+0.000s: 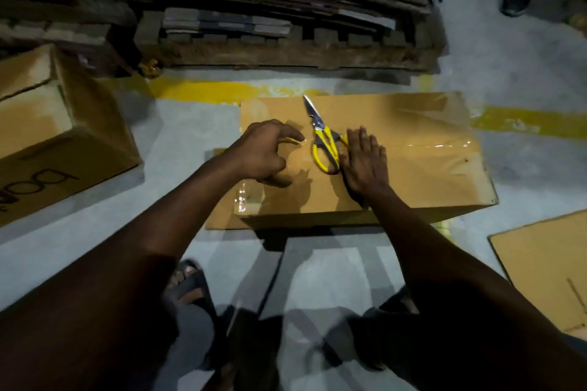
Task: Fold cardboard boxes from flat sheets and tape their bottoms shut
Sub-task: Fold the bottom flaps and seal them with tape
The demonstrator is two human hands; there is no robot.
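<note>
As the cardboard box (413, 174) lies on the floor (181, 136), its taped seam (428, 146) is pressed by the flat right hand (365, 165). The left hand (263, 152) is curled over the tape, its grip indeterminable. Yellow-handled scissors (320, 136) are laid between them.

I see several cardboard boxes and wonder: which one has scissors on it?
The middle box, under the left hand and right hand: yellow-handled scissors lie on its taped top. The left box bears only dark writing; the right cardboard lies flat.

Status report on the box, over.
Right hand flat on brown cardboard box. Left hand curled at clear tape seam, grip unclear. Yellow-handled scissors lie on box between hands.
</note>
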